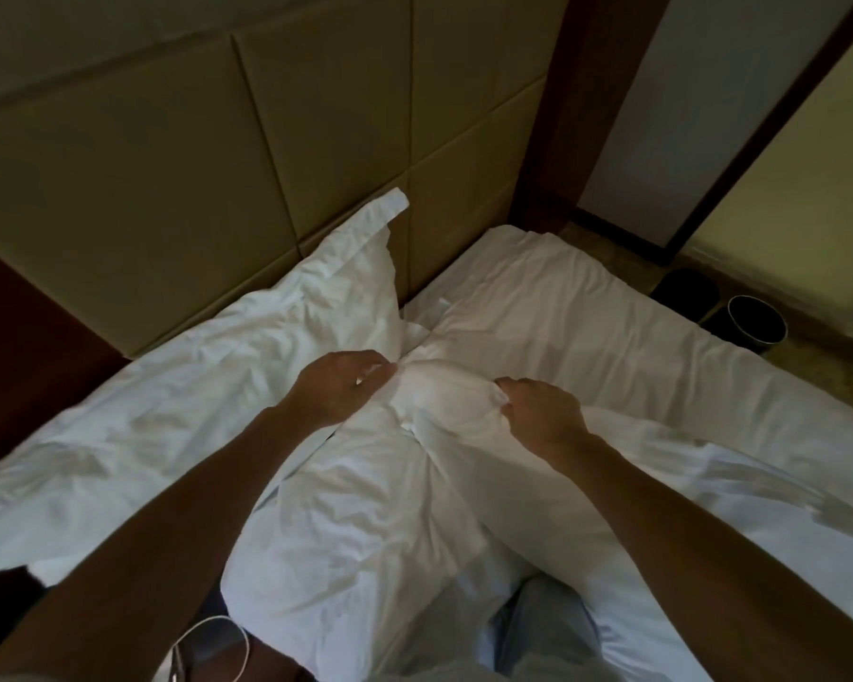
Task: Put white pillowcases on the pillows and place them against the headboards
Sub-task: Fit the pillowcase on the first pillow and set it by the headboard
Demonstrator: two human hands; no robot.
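Headboard [178, 155]: padded tan panels with stitched seams, filling the upper left; dark wood trim below it at far left.
Cased pillow [286, 312]: white, leaning against the headboard at left; one loose flap of its case sticks up against a panel.
Left hand [338, 386]: palm down on the far end of the pillow being worked; fingers [375, 371] curled and pinching a fold of white cloth at the pillow's left top corner.
Worked pillow [390, 509]: white, lying lengthwise away from the person on the bed, near end against the person's lap; far end bunched between the two hands.
Pillowcase [444, 401]: white cloth drawn taut over the rounded far end of the worked pillow; whether its opening is at this end, cannot tell.
Right hand [545, 415]: knuckles up at the right top corner of the same pillow; fingers [506, 393] closed, gripping the cloth edge.
Bed [636, 347]: white sheet, creased, running to the right edge; far corner touches the headboard.
Bins [754, 319]: two dark round containers on the floor beyond the bed's right side, side by side.
Floor [611, 243]: pale, a narrow strip between bed and wall.
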